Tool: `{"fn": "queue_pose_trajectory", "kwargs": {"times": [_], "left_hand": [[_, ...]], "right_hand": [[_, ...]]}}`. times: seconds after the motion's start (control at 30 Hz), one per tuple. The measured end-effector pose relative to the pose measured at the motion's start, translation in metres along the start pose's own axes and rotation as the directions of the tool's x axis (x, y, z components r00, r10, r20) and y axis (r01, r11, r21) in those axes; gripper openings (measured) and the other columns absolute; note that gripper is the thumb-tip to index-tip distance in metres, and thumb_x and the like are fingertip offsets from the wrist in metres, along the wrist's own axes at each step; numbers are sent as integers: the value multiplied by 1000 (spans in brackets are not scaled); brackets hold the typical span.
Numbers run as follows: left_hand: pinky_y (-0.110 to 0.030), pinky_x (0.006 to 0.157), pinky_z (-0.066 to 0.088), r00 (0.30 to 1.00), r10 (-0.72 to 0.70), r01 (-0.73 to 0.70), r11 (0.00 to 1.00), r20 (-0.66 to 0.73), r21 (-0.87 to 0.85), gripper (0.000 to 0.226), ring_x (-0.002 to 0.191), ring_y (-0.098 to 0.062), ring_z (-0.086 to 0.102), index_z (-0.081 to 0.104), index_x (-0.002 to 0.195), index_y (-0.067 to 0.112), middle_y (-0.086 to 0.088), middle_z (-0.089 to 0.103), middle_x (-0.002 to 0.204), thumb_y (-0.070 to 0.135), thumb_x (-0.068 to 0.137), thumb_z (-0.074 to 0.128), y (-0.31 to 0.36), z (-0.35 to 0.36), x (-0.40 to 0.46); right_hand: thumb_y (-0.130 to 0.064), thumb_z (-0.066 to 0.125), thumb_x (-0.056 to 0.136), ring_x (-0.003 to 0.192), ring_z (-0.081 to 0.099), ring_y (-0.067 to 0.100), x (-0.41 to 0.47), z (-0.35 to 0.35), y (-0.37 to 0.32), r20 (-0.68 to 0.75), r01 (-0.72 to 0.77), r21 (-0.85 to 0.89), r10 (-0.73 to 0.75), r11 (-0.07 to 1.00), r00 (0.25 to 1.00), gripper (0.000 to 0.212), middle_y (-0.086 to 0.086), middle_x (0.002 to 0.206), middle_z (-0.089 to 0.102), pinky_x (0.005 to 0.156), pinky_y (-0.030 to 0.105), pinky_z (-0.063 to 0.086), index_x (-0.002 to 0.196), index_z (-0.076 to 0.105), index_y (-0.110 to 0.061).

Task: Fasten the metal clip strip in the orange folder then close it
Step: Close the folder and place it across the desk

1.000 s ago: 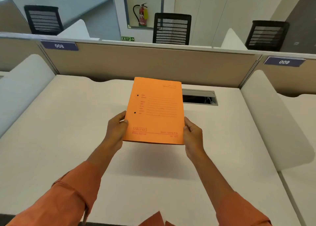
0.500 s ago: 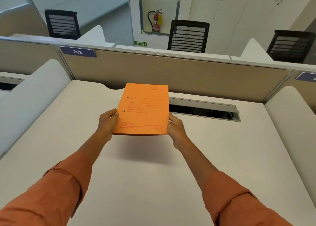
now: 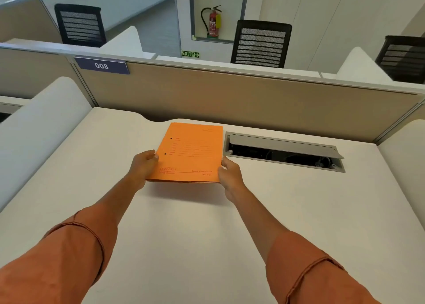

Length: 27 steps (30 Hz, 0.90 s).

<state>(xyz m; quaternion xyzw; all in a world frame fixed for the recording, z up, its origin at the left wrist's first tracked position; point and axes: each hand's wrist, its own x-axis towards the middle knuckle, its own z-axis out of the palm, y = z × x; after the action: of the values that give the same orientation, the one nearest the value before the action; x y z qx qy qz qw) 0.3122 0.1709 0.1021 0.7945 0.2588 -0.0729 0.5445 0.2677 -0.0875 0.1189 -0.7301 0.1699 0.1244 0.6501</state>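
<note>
The orange folder (image 3: pixel 190 153) is closed, its printed cover up, with two punched holes near its left edge. It lies low over the far middle of the white desk (image 3: pixel 207 234), its far end on or just above the surface. My left hand (image 3: pixel 143 168) grips the folder's near left edge. My right hand (image 3: pixel 230 177) grips its near right corner. Both arms reach forward in orange sleeves. The metal clip strip is hidden inside the closed cover.
An open grey cable hatch (image 3: pixel 284 152) is set into the desk just right of the folder. A beige partition (image 3: pixel 230 96) labelled 008 closes off the back. White side dividers (image 3: pixel 34 131) stand at left and right. Black chairs sit beyond the partition.
Both hands have carried the closed folder forward and down, from held up above the desk to low at the far middle beside the cable hatch.
</note>
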Motion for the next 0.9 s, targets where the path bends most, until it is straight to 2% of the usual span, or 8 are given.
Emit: {"fn": "queue_pose_trajectory", "kwargs": {"times": [0.1,0.27,0.37,0.53,0.6,0.7,0.83,0.9], "left_hand": [[-40,96,47,998,18,-19,1000,58,17,45,115,-27,56,48,152,11,-9,54,150,23,108,51,2,1,11],[-42,94,44,989,36,-43,998,145,48,40,115,-27,55,53,147,14,-1,57,136,28,110,48,8,7,25],[-42,92,47,983,51,-63,996,175,69,38,118,-30,59,60,141,20,0,61,138,36,108,49,8,10,32],[-43,91,46,980,40,-59,994,193,95,41,118,-30,57,57,144,20,0,59,137,38,109,47,9,17,38],[-44,97,48,981,22,-45,992,190,119,48,127,-32,55,52,150,20,-1,55,147,40,107,49,7,18,42],[-48,104,48,979,13,-43,989,204,145,53,133,-34,53,47,153,22,-4,50,155,44,106,50,-3,17,55],[-45,96,48,981,35,-64,987,189,150,49,122,-30,55,48,151,20,-4,53,152,40,107,49,3,20,49],[-45,96,48,983,37,-68,983,180,168,50,123,-31,54,46,153,20,-5,51,154,38,107,50,3,22,49]], "right_hand": [[4,43,100,97,69,10,5,-1,5,1,-16,-8,16,1000,1000,45,-16,102,70,69,17,56,121,68,-27],[4,46,97,89,65,4,17,0,17,-13,-40,-46,39,998,999,44,-12,100,71,65,14,50,121,69,-25],[-1,49,100,93,64,7,23,1,21,-20,-51,-52,50,997,999,38,-14,100,69,67,16,49,123,68,-25],[-8,52,103,93,59,0,35,4,27,-29,-72,-57,70,996,997,35,-12,105,66,68,16,46,132,64,-24],[-9,52,103,94,59,3,40,4,29,-36,-72,-63,70,995,997,35,-12,106,65,73,19,46,133,63,-24],[-13,54,104,108,60,16,44,7,31,-45,-76,-75,72,994,996,36,-6,117,64,87,28,46,137,60,-25],[-15,56,103,114,61,20,47,10,36,-42,-70,-101,66,992,997,37,-4,124,66,90,30,48,138,59,-26],[-17,57,102,113,61,20,47,11,39,-43,-63,-107,59,992,997,36,-3,126,66,91,30,50,137,58,-26]]}}
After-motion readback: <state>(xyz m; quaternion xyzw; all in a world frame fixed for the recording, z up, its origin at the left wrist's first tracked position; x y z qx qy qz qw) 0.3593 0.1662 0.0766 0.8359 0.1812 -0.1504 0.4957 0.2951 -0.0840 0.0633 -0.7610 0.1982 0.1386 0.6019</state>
